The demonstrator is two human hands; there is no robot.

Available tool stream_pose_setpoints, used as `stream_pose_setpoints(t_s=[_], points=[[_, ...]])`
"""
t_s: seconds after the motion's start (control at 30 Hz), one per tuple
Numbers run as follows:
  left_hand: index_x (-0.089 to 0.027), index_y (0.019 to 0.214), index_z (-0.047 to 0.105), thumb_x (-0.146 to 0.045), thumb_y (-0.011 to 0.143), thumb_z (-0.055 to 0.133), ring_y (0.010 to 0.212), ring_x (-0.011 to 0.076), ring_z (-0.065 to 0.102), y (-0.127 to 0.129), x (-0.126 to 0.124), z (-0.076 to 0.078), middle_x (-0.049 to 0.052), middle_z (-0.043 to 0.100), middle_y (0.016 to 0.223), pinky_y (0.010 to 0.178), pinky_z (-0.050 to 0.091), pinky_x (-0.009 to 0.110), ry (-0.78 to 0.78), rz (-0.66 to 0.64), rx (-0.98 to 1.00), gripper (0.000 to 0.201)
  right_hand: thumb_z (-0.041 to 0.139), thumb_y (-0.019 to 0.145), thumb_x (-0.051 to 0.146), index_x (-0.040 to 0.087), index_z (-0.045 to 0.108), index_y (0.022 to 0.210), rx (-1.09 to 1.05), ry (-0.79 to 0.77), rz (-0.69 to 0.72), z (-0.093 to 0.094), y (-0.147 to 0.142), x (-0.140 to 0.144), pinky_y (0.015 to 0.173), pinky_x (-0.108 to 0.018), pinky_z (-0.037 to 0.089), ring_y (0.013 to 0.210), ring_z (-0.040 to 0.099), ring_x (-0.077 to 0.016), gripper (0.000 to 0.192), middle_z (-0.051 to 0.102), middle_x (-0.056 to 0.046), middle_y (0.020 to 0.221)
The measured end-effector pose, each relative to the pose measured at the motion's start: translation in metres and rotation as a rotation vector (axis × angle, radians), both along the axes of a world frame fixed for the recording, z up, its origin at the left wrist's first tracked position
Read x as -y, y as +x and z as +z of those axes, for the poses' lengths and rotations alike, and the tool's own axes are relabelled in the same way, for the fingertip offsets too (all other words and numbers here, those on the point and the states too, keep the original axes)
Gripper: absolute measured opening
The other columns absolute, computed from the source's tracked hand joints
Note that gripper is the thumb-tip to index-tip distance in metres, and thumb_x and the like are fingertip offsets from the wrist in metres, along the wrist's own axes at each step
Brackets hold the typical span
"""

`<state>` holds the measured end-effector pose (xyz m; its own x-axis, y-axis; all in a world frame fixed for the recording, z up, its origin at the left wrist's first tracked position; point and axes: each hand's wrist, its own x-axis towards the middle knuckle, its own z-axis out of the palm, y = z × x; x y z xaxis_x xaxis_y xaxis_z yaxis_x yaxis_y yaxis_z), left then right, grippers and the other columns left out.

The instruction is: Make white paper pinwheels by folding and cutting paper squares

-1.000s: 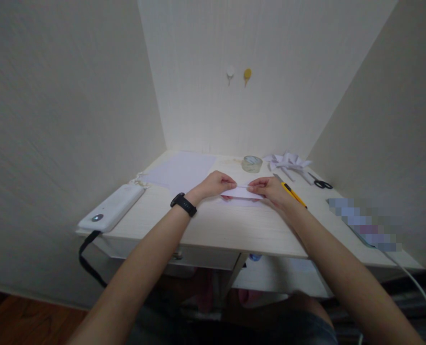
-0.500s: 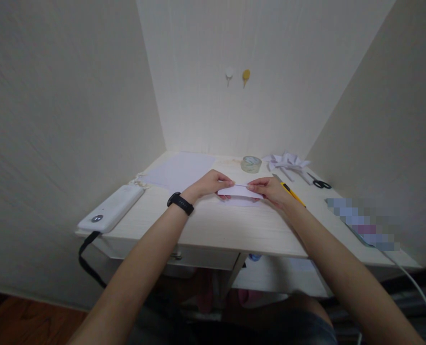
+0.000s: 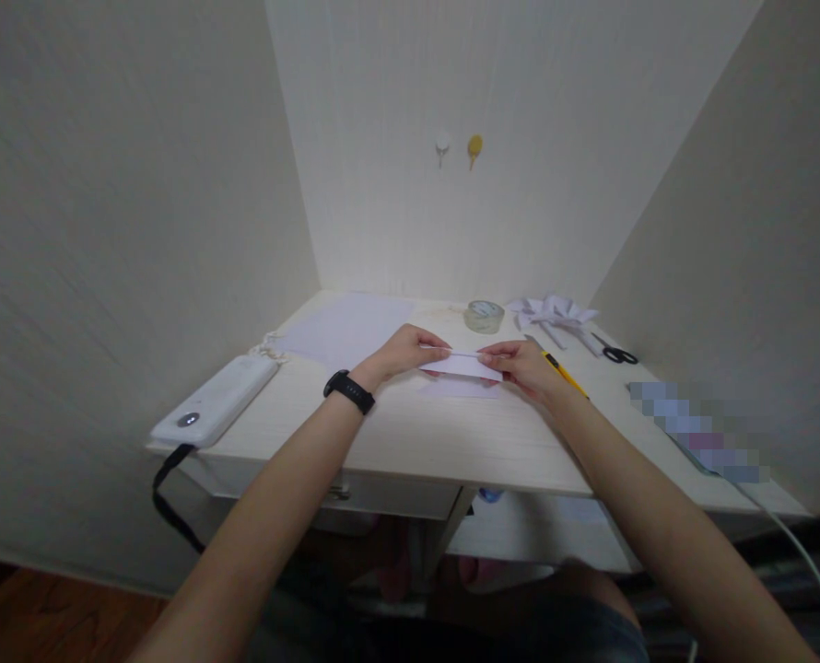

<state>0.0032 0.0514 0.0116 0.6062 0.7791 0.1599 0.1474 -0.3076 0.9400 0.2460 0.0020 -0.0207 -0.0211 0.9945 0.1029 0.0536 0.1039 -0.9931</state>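
Between my two hands a piece of white paper (image 3: 460,365) is held sideways, with a folded strip along its upper edge. My left hand (image 3: 414,352) pinches its left end, thumb on top and fingers underneath. At the right end, my right hand (image 3: 513,361) grips it the same way. Part of the paper hangs lower and lies close over the desk; my palms and fingers hide its ends. Just right of my right hand lies a yellow utility knife (image 3: 563,372) with its blade out. A roll of clear tape (image 3: 484,317) sits behind the hands.
White paper sheets (image 3: 345,324) lie at the back left of the desk (image 3: 410,442). A folded paper shape (image 3: 555,311) and black scissors (image 3: 618,354) are at the back right. A white device (image 3: 216,401) with a strap rests at the left edge; a blurred-out phone-like object (image 3: 693,433) with a cable lies right.
Both hands keep hold of the paper in nearly the same place. The paper's front flap has tilted slightly, and its visible face looks a little narrower.
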Motion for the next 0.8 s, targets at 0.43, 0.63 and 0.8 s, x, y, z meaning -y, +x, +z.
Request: stream_pose_setpoints(t_s=[0.43,0.63,0.8], points=[[-0.009,0.088,0.075,-0.03,0.083,0.069,0.07,0.015,0.067,-0.0039,-0.0042,-0.002,0.009,0.075,0.083,0.067,0.054,0.026,0.076,-0.059,-0.082,0.023,0.088,0.056,0.044,0.012,0.077,0.08,-0.026,0.004,0.048,-0.0027,0.0025,-0.0026,0.047,-0.024,0.043,0.049,0.056,-0.012,0.041,0.07,-0.006,0.063],[-0.009,0.1,0.075,-0.025,0.075,0.076,0.071,0.0155,0.067,-0.0009,-0.0027,-0.004,0.012,0.075,0.094,0.066,0.055,0.026,0.137,-0.038,-0.107,0.03,0.09,0.053,0.039,0.011,0.077,0.076,-0.07,-0.007,0.024,-0.0047,0.0018,-0.0031,0.045,-0.023,0.044,0.05,0.055,-0.0111,0.038,0.07,-0.006,0.064],[-0.008,0.102,0.075,-0.022,0.079,0.072,0.069,0.0148,0.067,-0.0008,-0.0031,-0.0044,0.012,0.075,0.093,0.064,0.056,0.026,0.152,-0.024,-0.1,0.028,0.091,0.051,0.036,0.011,0.076,0.073,-0.134,-0.038,0.047,-0.0008,-0.0033,0.0002,0.046,-0.024,0.05,0.05,0.058,-0.0118,0.037,0.069,-0.005,0.065]])
